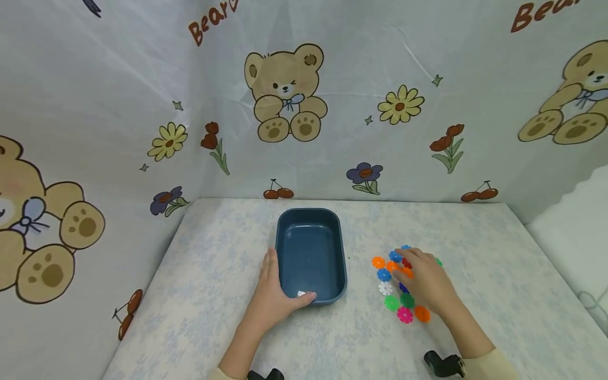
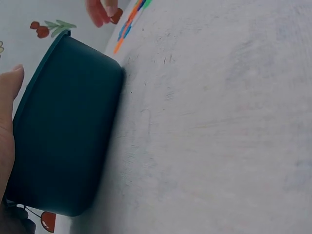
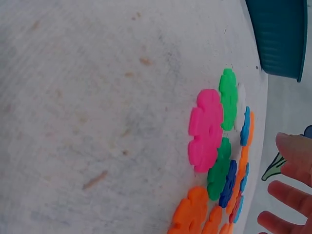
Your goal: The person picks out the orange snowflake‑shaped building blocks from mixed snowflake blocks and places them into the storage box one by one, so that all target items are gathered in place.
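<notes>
Left hand [image 1: 272,295] grips blue tray [image 1: 311,254] rim, steadying; right hand [image 1: 425,279] relaxed over flower discs [image 1: 396,285]. Pinch one disc only, lift clear.

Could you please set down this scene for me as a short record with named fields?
Surface: pale mottled table, bear-print cloth behind
Bin: dark blue bin, middle of the table, seemingly empty but for a small white bit at its near edge
Left hand: holds the bin's near left corner, thumb over the rim
Right hand: fingers over the discs; grasp unclear
Discs: flat flower-shaped plastic discs, many colours, clustered right of the bin
</notes>
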### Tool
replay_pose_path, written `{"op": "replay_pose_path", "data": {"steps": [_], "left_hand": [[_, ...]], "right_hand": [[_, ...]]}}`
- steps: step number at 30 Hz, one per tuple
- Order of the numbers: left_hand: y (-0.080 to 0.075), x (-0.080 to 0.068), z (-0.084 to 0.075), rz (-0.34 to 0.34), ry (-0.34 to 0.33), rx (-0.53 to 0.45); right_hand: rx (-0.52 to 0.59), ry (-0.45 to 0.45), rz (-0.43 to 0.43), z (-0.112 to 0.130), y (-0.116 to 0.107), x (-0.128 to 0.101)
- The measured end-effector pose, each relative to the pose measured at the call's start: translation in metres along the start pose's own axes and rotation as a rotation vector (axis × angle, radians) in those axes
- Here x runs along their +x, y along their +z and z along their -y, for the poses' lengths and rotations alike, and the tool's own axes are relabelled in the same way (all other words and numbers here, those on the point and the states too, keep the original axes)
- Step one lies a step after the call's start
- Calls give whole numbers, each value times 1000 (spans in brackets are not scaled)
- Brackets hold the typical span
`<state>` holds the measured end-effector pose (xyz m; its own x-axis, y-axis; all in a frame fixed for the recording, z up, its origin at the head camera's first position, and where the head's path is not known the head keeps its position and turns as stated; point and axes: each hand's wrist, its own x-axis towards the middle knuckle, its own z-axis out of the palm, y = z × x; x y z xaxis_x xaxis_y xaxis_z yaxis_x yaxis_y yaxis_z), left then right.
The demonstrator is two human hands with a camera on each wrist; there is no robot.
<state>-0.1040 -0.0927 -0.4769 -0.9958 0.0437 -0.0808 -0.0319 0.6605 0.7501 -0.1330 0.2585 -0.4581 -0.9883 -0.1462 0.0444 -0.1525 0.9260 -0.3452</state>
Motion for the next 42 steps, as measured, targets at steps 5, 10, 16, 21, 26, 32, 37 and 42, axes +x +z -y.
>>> {"op": "replay_pose_path", "data": {"steps": [5, 10, 16, 21, 26, 32, 37, 42], "left_hand": [[1, 1, 5, 24, 2, -73], [2, 2, 8, 47, 5, -112], [5, 3, 10, 48, 17, -115], [6, 4, 11, 43, 20, -113], [4, 4, 12, 45, 16, -111], [4, 4, 12, 44, 11, -122], [5, 4, 13, 40, 10, -120], [5, 4, 12, 41, 9, -121]], "right_hand": [[8, -33, 21, -1, 9, 15], [0, -16, 59, 1, 18, 29], [-10, 2, 101, 3, 24, 35], [16, 7, 117, 2, 25, 38], [84, -11, 125, 0, 27, 41], [178, -19, 151, -1, 28, 45], [234, 1, 185, 0, 29, 48], [241, 14, 201, 1, 30, 48]]}}
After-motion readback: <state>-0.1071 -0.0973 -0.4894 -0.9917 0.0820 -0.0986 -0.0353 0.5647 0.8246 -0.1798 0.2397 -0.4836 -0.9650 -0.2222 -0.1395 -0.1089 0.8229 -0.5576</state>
